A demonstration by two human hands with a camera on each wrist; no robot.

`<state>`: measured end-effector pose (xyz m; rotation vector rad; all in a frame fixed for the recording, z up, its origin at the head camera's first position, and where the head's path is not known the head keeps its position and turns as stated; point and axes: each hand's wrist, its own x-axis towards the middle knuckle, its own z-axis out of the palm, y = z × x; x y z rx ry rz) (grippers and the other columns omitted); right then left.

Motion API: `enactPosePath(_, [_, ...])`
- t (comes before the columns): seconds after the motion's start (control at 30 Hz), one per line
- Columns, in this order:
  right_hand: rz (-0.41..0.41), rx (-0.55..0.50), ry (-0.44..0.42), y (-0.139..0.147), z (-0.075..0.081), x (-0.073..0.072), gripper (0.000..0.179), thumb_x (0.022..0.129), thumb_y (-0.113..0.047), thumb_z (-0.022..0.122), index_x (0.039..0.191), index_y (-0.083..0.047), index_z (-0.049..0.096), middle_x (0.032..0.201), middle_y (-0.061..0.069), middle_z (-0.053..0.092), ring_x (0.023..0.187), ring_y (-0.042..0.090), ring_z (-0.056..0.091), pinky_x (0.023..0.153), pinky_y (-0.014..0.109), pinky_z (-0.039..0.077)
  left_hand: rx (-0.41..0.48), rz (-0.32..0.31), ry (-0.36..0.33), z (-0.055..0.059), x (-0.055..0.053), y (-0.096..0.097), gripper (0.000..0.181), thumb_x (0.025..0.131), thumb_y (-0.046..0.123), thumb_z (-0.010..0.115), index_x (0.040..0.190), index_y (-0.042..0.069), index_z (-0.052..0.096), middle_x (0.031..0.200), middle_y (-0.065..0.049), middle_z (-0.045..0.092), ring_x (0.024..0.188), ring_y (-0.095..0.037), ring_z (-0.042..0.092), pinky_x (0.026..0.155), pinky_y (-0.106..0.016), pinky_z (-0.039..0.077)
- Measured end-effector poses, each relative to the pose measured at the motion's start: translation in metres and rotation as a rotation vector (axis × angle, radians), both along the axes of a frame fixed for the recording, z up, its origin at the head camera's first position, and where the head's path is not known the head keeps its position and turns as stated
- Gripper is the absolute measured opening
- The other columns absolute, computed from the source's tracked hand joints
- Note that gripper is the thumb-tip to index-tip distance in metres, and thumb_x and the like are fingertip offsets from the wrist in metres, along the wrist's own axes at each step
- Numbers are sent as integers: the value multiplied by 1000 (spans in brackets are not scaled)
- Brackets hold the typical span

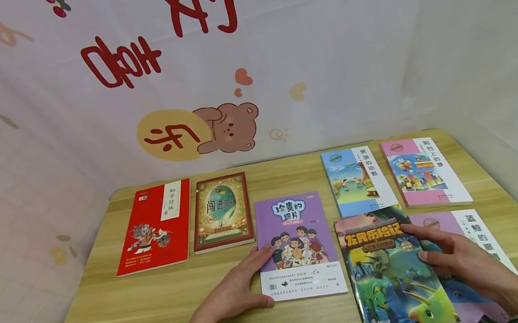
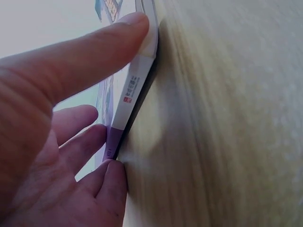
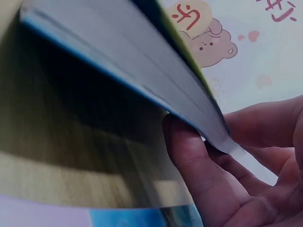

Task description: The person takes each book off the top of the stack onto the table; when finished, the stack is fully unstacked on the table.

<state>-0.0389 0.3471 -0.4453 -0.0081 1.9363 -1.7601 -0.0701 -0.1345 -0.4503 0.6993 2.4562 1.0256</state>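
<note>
The purple book (image 1: 301, 276) with a group of cartoon children lies on the table. My left hand (image 1: 231, 291) is at its left edge, thumb near the lower corner and fingertips by the upper part. In the left wrist view, the thumb (image 2: 113, 35) and fingers meet the white and purple spine (image 2: 124, 97). My right hand (image 1: 462, 253) grips the right edge of a dinosaur comic book (image 1: 390, 270). The right wrist view shows that book's page edges (image 3: 128, 52) raised over the table, pinched between thumb and fingers.
A red book (image 1: 153, 229) and a brown-bordered book (image 1: 220, 215) lie at the left. Two illustrated books, one blue (image 1: 356, 183) and one pink (image 1: 423, 172), lie at the back right. A lilac book (image 1: 483, 230) is partly covered by my right hand. White printed cloth (image 1: 337, 47) walls the table.
</note>
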Motion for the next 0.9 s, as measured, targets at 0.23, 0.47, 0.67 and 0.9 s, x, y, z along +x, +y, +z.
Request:
enactPosePath(0.23, [-18,235,69,-9,2,2,68,106,-22,62,164,-12,30,155,39,29,104,30,69,77,41,63,-4,-11,2,-1,0,-1,95,83,27,89,162,16,38,170,-2,27,157,-34,19,119,-65,26])
enactPosePath(0.47, [19,646,398,-17,5,9,53,98,-20,73,147,-7,57,126,22,65,89,15,70,62,29,56,-6,-23,8,-2,0,-2,88,83,29,88,159,14,44,170,-2,27,157,-34,20,119,-64,27])
enactPosePath(0.67, [-28,782,535,-14,12,11,46,96,-20,77,137,-6,66,134,22,59,85,6,66,64,26,55,-16,-45,21,-2,1,-3,87,85,30,86,159,13,43,171,-2,24,157,-33,17,119,-64,26])
enactPosePath(0.9, [-20,624,587,-43,24,-1,42,101,-18,70,139,-4,63,127,16,66,100,17,69,76,27,61,-12,-27,5,-1,2,-2,89,88,36,83,161,12,39,172,-2,22,157,-33,19,120,-62,28])
